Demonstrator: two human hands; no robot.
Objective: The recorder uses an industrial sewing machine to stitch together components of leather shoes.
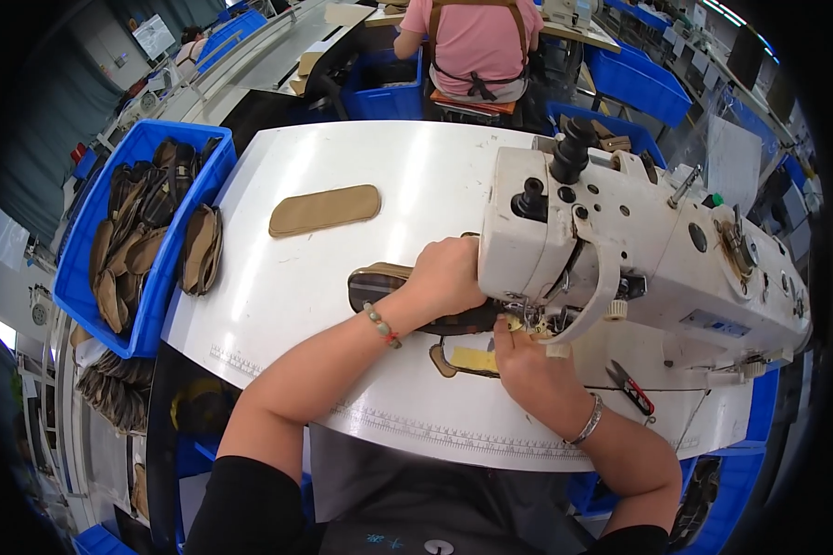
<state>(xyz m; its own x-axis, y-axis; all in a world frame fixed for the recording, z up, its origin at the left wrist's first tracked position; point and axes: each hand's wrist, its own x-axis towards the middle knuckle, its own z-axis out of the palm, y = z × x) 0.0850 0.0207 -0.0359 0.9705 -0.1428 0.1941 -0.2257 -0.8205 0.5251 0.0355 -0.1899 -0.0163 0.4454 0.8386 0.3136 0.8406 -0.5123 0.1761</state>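
My left hand [446,275] presses down on a dark striped shoe-sole-shaped fabric piece [377,282] lying on the white sewing table [278,305], just left of the white sewing machine [639,250]. My right hand [526,359] grips the same piece near the needle area under the machine head, fingers pinched at its edge. A yellow tab [473,359] lies on the table beside my right hand.
A tan sole-shaped piece [325,210] lies farther back on the table. A blue bin [157,277] at left holds several similar pieces. Small red-handled snips [631,386] lie at right. Another person in a pink top [477,42] sits ahead among blue bins.
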